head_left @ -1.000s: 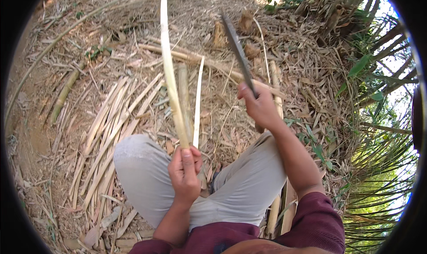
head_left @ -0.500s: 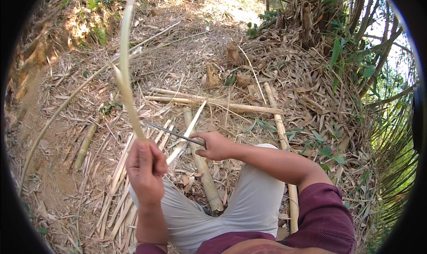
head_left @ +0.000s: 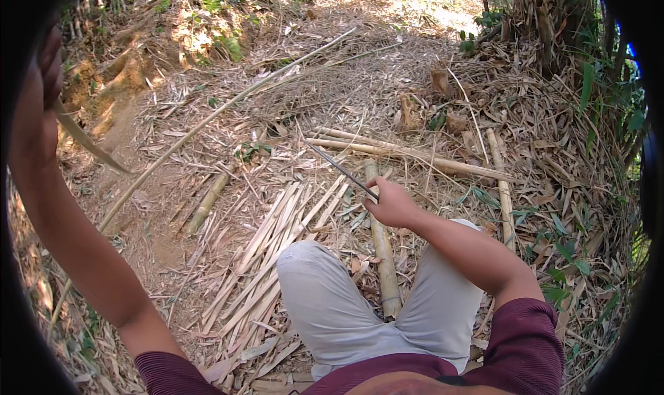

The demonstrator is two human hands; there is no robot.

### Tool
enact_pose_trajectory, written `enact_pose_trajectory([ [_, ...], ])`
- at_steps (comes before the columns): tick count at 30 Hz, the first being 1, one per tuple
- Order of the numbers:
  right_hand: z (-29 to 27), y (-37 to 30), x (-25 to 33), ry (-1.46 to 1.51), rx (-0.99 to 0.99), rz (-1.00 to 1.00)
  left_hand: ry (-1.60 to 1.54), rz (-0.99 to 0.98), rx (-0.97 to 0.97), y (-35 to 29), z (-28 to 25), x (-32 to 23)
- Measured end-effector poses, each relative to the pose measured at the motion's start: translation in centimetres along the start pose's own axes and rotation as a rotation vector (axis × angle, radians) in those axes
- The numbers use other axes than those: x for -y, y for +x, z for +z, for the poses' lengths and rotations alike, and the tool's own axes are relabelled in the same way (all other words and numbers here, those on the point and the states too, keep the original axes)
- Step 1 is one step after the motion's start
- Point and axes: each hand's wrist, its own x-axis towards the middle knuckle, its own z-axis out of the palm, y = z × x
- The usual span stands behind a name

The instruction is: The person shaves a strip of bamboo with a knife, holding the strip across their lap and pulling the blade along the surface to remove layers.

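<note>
R grip [head_left: 391, 203] is clamped on knife [head_left: 342, 171], hiding pt of bamboo pole [head_left: 382, 250] btwn legs [head_left: 325, 305]; L grip [head_left: 41, 111], far L edge, closed on strip [head_left: 88, 142]. Strip pile [head_left: 266, 246] L of legs; crosswise poles [head_left: 415, 156], then stumps [head_left: 409, 113] ahead.

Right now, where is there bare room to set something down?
Mostly bare soil lies between the long curved pole and the short bamboo piece. It's crowded at the split strips and where poles lie beyond the right hand.

passage: above split strips [head_left: 266, 250] | obstacles: blade [head_left: 339, 167] past far end, bamboo pole [head_left: 384, 260] between knees [head_left: 304, 263]
</note>
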Motion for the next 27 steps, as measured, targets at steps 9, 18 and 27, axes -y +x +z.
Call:
enact_pose_trajectory([
  [9, -2.6, -0.6, -2.0, -0.041, 0.028, 0.037, -0.003, -0.574, 0.935, -11.7, 9.8, -2.6],
  [18, -8.0, -3.3, -2.8, 0.172, -0.413, 0.022, -0.065, -0.149, 0.892, -23.4, 19.8, 6.2],
  [27, -9.0, -3.5, -3.9, 0.235, -0.449, 0.094, 0.589, 0.562, 0.739, -12.5, 25.2, 10.3],
])
